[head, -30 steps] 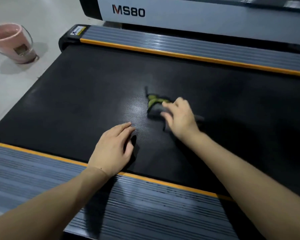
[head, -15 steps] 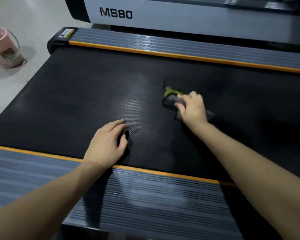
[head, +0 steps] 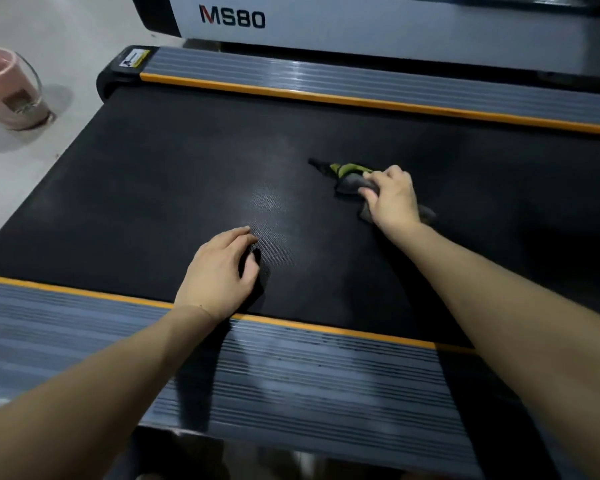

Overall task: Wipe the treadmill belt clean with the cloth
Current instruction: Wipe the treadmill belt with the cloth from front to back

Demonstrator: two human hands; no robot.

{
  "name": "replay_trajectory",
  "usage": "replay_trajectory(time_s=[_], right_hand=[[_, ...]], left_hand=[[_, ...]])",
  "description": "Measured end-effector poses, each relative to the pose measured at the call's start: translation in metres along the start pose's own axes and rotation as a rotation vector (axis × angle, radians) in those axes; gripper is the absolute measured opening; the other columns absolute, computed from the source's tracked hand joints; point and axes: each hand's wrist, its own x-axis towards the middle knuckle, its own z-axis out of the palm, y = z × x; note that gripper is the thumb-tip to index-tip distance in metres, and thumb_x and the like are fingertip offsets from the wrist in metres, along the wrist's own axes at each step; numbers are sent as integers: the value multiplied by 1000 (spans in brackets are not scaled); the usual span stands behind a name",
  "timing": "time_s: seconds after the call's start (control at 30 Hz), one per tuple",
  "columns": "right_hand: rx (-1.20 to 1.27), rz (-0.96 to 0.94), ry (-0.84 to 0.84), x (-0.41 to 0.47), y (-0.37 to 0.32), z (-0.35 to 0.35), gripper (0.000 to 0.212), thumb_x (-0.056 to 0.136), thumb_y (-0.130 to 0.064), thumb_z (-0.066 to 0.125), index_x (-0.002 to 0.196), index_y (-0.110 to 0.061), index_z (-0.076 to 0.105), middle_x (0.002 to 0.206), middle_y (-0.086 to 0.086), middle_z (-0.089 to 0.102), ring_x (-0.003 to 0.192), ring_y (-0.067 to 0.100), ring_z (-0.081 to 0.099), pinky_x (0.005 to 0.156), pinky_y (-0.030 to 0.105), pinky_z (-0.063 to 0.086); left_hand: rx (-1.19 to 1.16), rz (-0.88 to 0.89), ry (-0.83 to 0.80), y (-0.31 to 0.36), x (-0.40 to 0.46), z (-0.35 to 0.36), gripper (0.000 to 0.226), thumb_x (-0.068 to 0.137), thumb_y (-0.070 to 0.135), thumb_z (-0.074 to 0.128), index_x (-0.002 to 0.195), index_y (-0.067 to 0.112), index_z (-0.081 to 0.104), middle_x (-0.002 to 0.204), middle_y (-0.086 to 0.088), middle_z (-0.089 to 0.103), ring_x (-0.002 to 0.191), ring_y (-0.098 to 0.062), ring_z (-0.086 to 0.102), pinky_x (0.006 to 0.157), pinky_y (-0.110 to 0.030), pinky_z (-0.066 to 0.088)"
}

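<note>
Our right hand point(head: 394, 199) curls its fingers point(head: 369, 195) round the crumpled grey and green cloth point(head: 349, 178), pressing it onto the middle of the black textured treadmill belt point(head: 174, 188). Our left hand point(head: 219, 271) rests flat near the orange-edged grey side rail point(head: 84, 320), fingers relaxed, loosely together.

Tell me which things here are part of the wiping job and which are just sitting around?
Part of the job:
- cloth, gripped by the right hand
- treadmill belt
- left hand, resting flat on the belt

Just lying about:
- pink cup on the floor
- second treadmill marked MS80 behind
</note>
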Motion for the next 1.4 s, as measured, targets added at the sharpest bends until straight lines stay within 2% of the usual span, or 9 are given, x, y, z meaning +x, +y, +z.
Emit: replay_trajectory(time_s=[0.17, 0.27, 0.4, 0.77, 0.97, 1.07, 1.2, 1.3, 1.4], right_hand=[[198, -285, -140, -95, -36, -16, 34, 82, -35, 71, 110, -14, 75, 88, 9, 56, 79, 28, 53, 77, 34, 44], [298, -393, -353, -143, -49, -37, 35, 84, -33, 73, 116, -19, 73, 88, 2, 54, 82, 21, 52, 79, 29, 44], [269, -376, -423, -157, -42, -56, 35, 83, -27, 78, 117, -25, 73, 92, -4, 53, 89, 17, 53, 85, 27, 44], [321, -291, -333, -152, -111, -11, 28, 84, -24, 77, 111, -20, 76, 87, -7, 46, 85, 13, 43, 81, 7, 31], [354, -347, -343, -129, -167, 20, 28, 83, -21, 79, 111, -18, 76, 87, -3, 47, 88, 15, 44, 82, 19, 36], [311, -412, -388, -131, -134, 2, 32, 85, -26, 76, 117, -25, 74, 89, -2, 51, 90, 17, 48, 86, 23, 41], [242, -396, -340, -134, -94, -23, 33, 83, -23, 78, 116, -26, 74, 85, -4, 51, 82, 19, 50, 77, 27, 43], [244, -378, -292, -140, -111, -11, 31, 80, -19, 81, 111, -22, 76, 84, -4, 52, 80, 17, 51, 75, 21, 42], [313, -311, -273, -143, -163, 24, 30, 78, -25, 80, 107, -20, 78, 86, 0, 54, 84, 19, 52, 79, 27, 43]], left_hand=[[15, 1, 21, 4, -1, -4, 40, 91, 30, 49, 120, 11, 69, 135, -3, 63, 126, -21, 56, 110, -39, 43], [34, 17, 9, 7, -1, -8, 43, 89, 31, 44, 119, 12, 68, 126, -4, 67, 120, -25, 59, 106, -41, 46], [19, 53, 26, 7, -7, -14, 42, 88, 30, 43, 120, 15, 67, 123, -1, 67, 117, -24, 59, 102, -42, 48], [197, -65, -19, -48, -53, -47, 32, 87, 20, 59, 118, 21, 68, 128, 0, 63, 121, -27, 56, 98, -44, 46], [219, -161, 36, -79, -58, -61, 44, 87, 31, 39, 121, 22, 66, 130, 0, 62, 124, -26, 53, 100, -45, 43], [175, -205, 53, -85, -57, -61, 40, 90, 27, 44, 124, 21, 64, 133, -1, 59, 127, -26, 50, 105, -47, 41], [143, -221, 97, -82, -54, -58, 34, 91, 26, 48, 120, 20, 65, 129, 0, 60, 125, -24, 52, 108, -43, 37], [135, -234, 112, -85, -53, -57, 31, 90, 27, 49, 116, 20, 65, 123, 2, 61, 118, -22, 54, 107, -41, 36], [156, -229, 127, -88, -52, -55, 31, 90, 29, 47, 115, 21, 64, 124, 3, 59, 121, -19, 52, 108, -40, 35]])
